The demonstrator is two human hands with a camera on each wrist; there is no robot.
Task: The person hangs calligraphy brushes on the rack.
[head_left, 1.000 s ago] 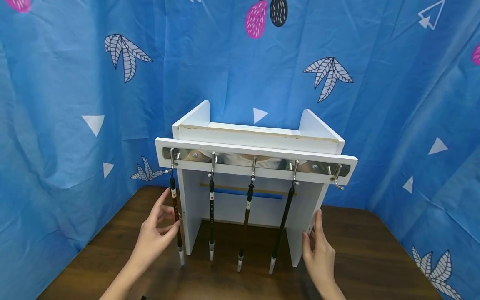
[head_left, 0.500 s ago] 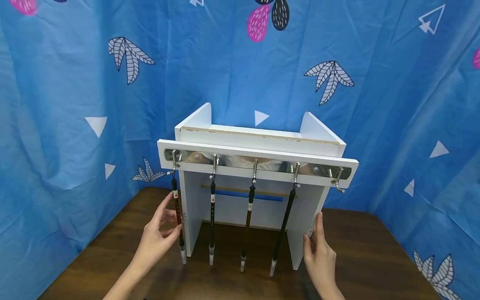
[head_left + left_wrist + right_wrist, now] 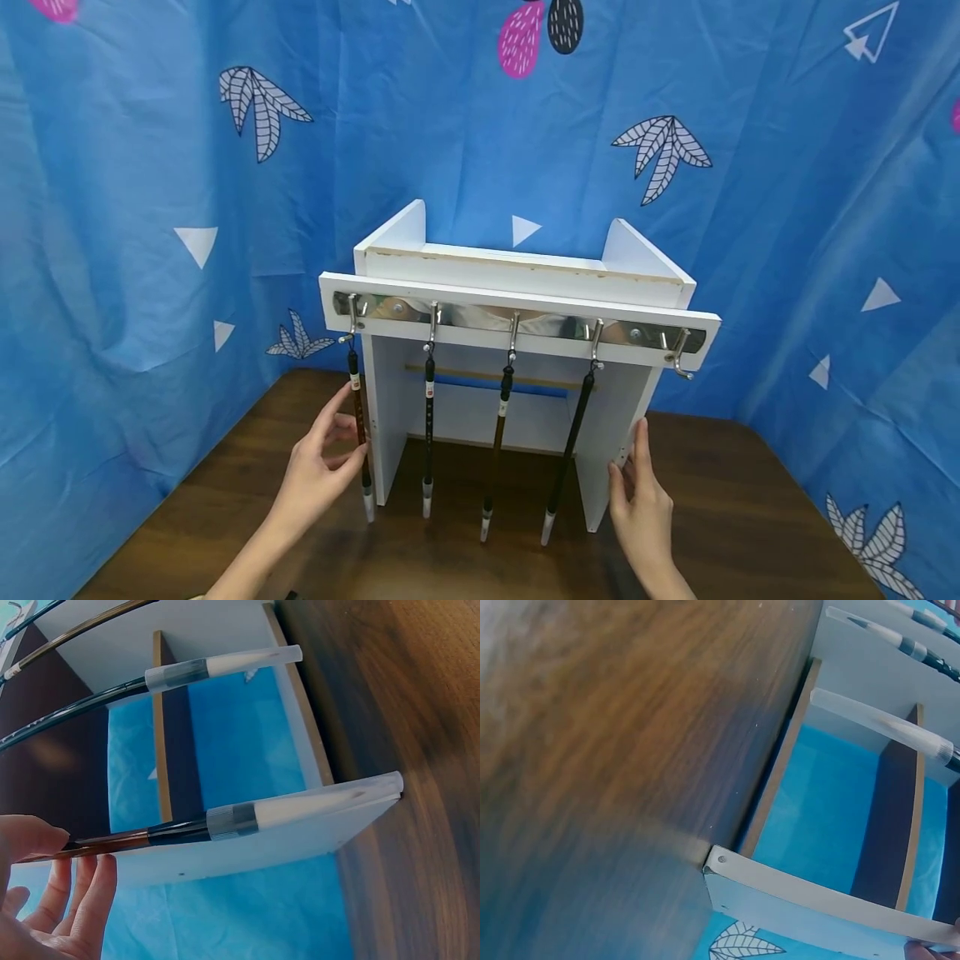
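Note:
A white shelf unit [image 3: 525, 271] stands on the dark wooden table [image 3: 735, 483]. Along its front rail several metal hooks stick out, and four-like rows of hanging tools are calligraphy brushes with clear caps. My left hand [image 3: 318, 467] pinches the leftmost brush [image 3: 120, 841] by its brown handle, thumb on one side and fingers on the other. That brush hangs by its loop from the far left hook [image 3: 352, 315]. With my right hand [image 3: 643, 508] I hold the front edge of the right side panel [image 3: 615, 442], thumb in front and fingers along the outer face.
Beside the leftmost brush hang a black brush [image 3: 429, 417], a brown brush [image 3: 498, 433] and a slanting dark brush [image 3: 573, 442]. The far right hook [image 3: 681, 354] carries nothing. A blue patterned curtain [image 3: 465, 125] closes off the back and sides.
The head view has shifted slightly, so the shelf sits a little farther right in it. Both hands keep their places on the brush and the panel.

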